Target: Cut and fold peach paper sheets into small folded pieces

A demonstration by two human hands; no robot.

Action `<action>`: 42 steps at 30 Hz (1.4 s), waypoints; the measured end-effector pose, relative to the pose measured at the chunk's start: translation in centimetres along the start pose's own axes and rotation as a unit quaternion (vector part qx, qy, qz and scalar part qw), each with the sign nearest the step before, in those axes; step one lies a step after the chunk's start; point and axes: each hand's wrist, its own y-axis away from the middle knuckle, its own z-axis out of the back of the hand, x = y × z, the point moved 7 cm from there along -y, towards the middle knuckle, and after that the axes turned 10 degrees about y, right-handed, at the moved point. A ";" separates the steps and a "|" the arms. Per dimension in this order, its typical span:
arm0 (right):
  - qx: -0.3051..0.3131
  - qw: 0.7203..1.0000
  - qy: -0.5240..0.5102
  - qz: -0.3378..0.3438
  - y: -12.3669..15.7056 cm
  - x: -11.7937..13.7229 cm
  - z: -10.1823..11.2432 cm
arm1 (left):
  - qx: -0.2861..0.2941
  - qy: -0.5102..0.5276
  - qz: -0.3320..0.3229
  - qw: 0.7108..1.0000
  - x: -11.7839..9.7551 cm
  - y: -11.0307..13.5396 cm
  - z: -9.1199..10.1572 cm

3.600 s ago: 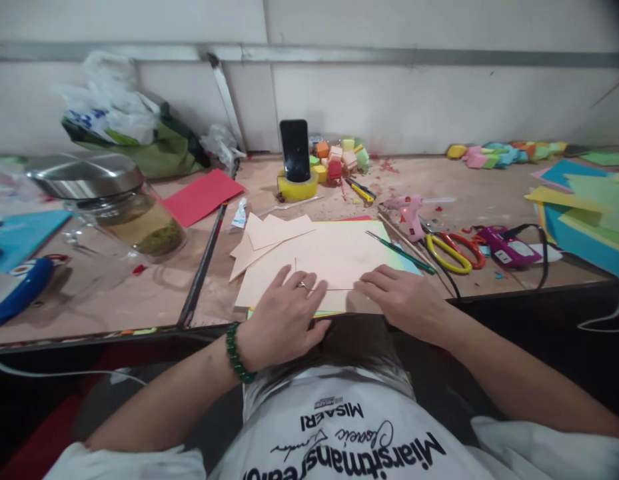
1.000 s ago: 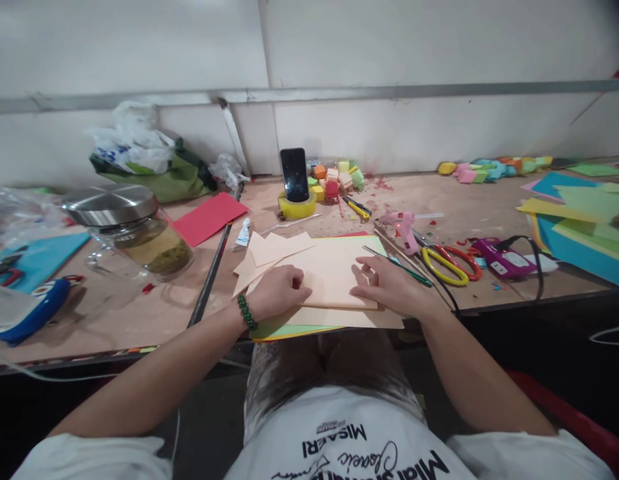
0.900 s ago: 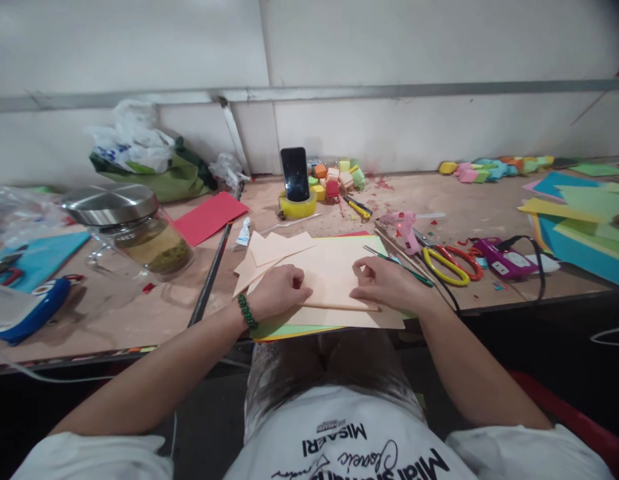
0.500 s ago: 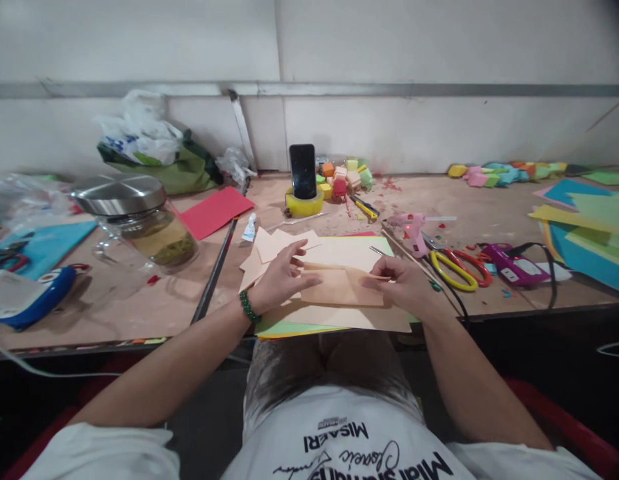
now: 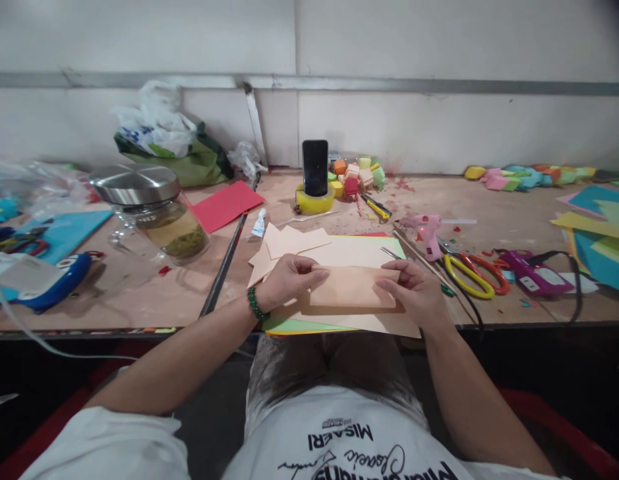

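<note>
The left hand [image 5: 292, 281] and right hand [image 5: 414, 293] each pinched one end of a peach paper piece [image 5: 354, 288] above some stacked sheets [image 5: 369, 323] on the table [image 5: 149, 300]. Pointed peach cut-outs [image 5: 296, 241] lay near the left hand. I saw a pink glue gun [image 5: 428, 237] to the right and, farther back, a phone [image 5: 316, 167] upright in a yellow tape roll [image 5: 315, 203].

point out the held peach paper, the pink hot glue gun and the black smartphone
held peach paper [image 5: 352, 288], head view, middle of its face
pink hot glue gun [image 5: 431, 244], head view, its handle
black smartphone [image 5: 315, 168], head view, middle of its screen
</note>
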 end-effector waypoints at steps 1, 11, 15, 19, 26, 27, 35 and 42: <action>-0.002 1.000 -0.001 0.001 0.0 0.1 0.0 | 0.003 -0.004 0.000 1.000 -0.1 0.0 0.0; -0.037 0.998 -0.043 0.010 0.1 0.3 0.5 | -0.003 -0.038 0.013 0.999 -0.3 0.2 0.1; -0.024 0.996 -0.083 -0.005 0.0 -0.1 0.2 | -0.003 -0.056 0.010 0.998 -0.6 0.1 0.1; -0.030 0.996 -0.089 -0.007 0.0 -0.1 0.3 | -0.008 -0.062 0.021 0.998 -0.4 0.0 0.2; -0.041 0.996 -0.082 0.003 0.2 -0.1 0.4 | -0.008 -0.029 0.013 0.999 -0.5 0.2 0.2; -0.044 0.996 -0.076 0.006 0.2 -0.2 0.5 | -0.006 -0.020 0.012 1.000 -0.5 0.2 0.2; -0.066 0.996 -0.048 0.022 0.3 -0.3 0.8 | -0.021 0.031 0.019 0.999 0.2 0.1 0.4; -0.065 0.996 -0.041 0.035 0.3 0.4 0.8 | -0.012 0.022 0.002 1.000 -0.5 0.2 0.3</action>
